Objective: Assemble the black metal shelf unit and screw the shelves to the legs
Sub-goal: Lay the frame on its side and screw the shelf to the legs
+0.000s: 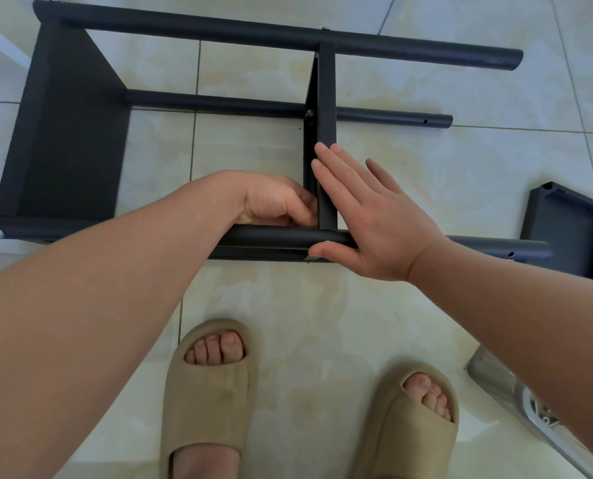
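Feet: two tan rubber slippers [205,392] stand on the pale tiled floor [322,316], close to the frame. If the frame tips over, it could hit toes.
Bag: a clear plastic bag [502,385] lies at the near right. What is inside is too blurry to tell.
Near leg: the long black round metal leg [281,236] lies on its side. A small silver screw [328,242] sits in it by the thumb. It might go in crooked.
Right hand: the right hand [374,229] is flat, with its fingers straight, pushing on the shelf edge and the leg. If it slips, the holes may not line up.
Left hand: the left hand [274,202] has its fingers curled at the inside corner. I cannot tell if they hold something. Anything small there could drop and roll away.
Middle shelf: the thin black metal shelf [327,98] stands on edge between the legs.
Spare shelf: another black metal shelf tray [568,233] lies on the floor at the right, not yet on.
Far leg: the far black metal leg [253,32] has its right end bare.
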`<action>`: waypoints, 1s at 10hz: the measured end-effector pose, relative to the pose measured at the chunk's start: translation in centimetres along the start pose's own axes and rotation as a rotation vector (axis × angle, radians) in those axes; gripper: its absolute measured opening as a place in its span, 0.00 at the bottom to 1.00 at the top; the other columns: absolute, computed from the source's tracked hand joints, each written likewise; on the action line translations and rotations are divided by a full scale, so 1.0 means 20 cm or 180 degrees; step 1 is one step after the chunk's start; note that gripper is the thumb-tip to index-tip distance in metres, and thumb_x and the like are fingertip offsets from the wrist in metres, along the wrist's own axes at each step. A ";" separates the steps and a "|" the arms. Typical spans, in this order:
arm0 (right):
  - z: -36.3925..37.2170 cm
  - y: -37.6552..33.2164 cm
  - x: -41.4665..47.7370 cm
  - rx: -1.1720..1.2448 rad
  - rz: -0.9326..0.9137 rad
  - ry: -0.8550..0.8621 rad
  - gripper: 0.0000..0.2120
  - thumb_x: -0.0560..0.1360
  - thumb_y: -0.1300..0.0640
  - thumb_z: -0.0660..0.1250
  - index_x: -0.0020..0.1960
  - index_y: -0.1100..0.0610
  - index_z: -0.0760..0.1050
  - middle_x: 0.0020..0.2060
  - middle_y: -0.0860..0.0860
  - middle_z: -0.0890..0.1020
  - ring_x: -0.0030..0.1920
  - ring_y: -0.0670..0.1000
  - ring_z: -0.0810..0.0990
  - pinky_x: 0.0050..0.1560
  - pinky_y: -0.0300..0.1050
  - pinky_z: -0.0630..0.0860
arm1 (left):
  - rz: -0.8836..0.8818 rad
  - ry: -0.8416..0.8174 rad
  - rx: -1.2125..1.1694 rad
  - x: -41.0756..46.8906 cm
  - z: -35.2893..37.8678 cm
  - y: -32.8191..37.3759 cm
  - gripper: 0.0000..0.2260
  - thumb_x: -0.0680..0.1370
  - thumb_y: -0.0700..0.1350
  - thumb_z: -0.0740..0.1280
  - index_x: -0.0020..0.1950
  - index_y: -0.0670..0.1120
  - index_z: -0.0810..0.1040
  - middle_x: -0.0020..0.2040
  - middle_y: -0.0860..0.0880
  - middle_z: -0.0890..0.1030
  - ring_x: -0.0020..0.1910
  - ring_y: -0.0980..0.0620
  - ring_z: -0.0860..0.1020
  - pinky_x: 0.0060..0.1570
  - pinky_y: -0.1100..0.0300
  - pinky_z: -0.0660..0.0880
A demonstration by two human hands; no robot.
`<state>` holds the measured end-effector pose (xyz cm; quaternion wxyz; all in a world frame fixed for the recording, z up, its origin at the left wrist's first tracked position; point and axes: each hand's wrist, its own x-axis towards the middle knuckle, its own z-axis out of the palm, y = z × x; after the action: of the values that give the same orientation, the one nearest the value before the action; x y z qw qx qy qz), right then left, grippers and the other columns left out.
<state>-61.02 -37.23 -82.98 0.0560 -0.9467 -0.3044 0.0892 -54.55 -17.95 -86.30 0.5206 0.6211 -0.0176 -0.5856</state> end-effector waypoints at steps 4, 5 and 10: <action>-0.01 0.00 0.00 -0.0036 0.0014 -0.0052 0.48 0.77 0.27 0.47 0.83 0.61 0.48 0.83 0.55 0.47 0.82 0.54 0.44 0.80 0.61 0.51 | 0.0188 -0.0023 0.0023 -0.02 0.01 0.01 0.15 0.77 0.27 0.60 0.63 0.31 0.74 0.47 0.37 0.82 0.41 0.44 0.83 0.45 0.55 0.81; 0.00 0.00 0.00 -0.0020 0.0009 -0.0017 0.47 0.77 0.27 0.48 0.83 0.61 0.49 0.83 0.55 0.47 0.82 0.55 0.45 0.80 0.61 0.52 | 0.0204 0.0023 0.0009 -0.02 0.01 0.02 0.15 0.77 0.27 0.60 0.63 0.32 0.74 0.45 0.38 0.82 0.40 0.45 0.82 0.42 0.56 0.81; 0.00 0.00 0.00 -0.0020 0.0000 0.0016 0.47 0.77 0.28 0.48 0.82 0.61 0.49 0.82 0.55 0.48 0.82 0.55 0.46 0.79 0.61 0.53 | -0.0015 0.0283 0.0076 0.01 0.00 0.00 0.07 0.75 0.30 0.63 0.41 0.40 0.78 0.34 0.41 0.79 0.33 0.48 0.81 0.34 0.60 0.79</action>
<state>-61.06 -37.17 -83.00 0.0538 -0.9471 -0.3045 0.0859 -54.42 -18.07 -86.44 0.5120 0.6528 -0.0001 -0.5583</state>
